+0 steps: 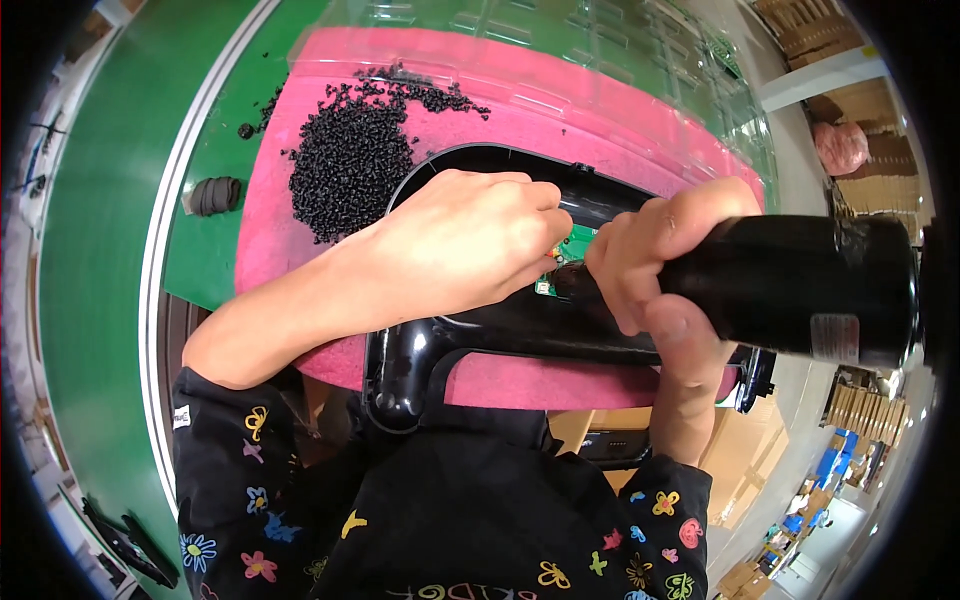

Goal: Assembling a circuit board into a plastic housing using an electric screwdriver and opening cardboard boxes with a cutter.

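Note:
A glossy black plastic housing point(530, 325) lies across a pink mat point(545, 380) in front of me. Inside it, a green circuit board point(578, 243) shows between my hands. My right hand point(665, 250) is wrapped round a thick black power screwdriver point(800, 285), held nearly level with its tip end at the board. Over the housing's left part, my left hand point(475, 240) has its fingers curled together at the board's edge; whatever they pinch is hidden. The exact contact point of the tip is hard to make out.
A heap of small black screws point(350, 165) covers the mat's left side, some scattered towards the back. Clear plastic trays point(600, 70) lie along the far edge. A dark roll point(214, 196) rests on the green table point(200, 260). Cardboard boxes point(745, 455) stand below at right.

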A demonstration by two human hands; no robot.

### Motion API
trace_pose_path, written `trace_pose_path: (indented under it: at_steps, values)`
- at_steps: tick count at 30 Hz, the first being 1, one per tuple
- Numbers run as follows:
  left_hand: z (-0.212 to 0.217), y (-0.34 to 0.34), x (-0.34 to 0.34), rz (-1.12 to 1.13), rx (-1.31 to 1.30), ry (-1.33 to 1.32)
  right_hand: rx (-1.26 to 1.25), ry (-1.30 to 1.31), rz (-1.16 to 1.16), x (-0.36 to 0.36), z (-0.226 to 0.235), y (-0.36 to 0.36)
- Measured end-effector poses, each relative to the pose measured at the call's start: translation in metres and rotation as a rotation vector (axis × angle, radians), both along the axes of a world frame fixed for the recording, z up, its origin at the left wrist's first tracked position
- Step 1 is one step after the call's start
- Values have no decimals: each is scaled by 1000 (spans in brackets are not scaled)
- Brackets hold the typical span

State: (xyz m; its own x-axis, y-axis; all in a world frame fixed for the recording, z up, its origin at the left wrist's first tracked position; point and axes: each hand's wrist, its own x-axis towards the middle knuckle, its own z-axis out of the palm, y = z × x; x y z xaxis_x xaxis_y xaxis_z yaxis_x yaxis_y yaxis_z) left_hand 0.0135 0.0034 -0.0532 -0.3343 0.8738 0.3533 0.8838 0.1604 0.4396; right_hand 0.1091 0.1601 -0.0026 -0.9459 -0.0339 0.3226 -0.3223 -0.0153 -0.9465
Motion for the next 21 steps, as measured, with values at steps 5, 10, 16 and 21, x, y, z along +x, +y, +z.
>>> trace_pose_path:
  at_steps: [5, 10, 16, 21]
  values:
    - [1, -2, 0, -3, 45, -3, 45, 124, 110, -4, -7, 4]
    - [-3, -3, -2, -87, 30, -43, -79, 38, 204, 2, -2, 10]
    - [3, 0, -3, -144, -19, 23, -395, 223, 88, 1, -6, 21]
    - [7, 4, 0, -165, 114, -92, -353, 346, 192, 5, 1, 45]
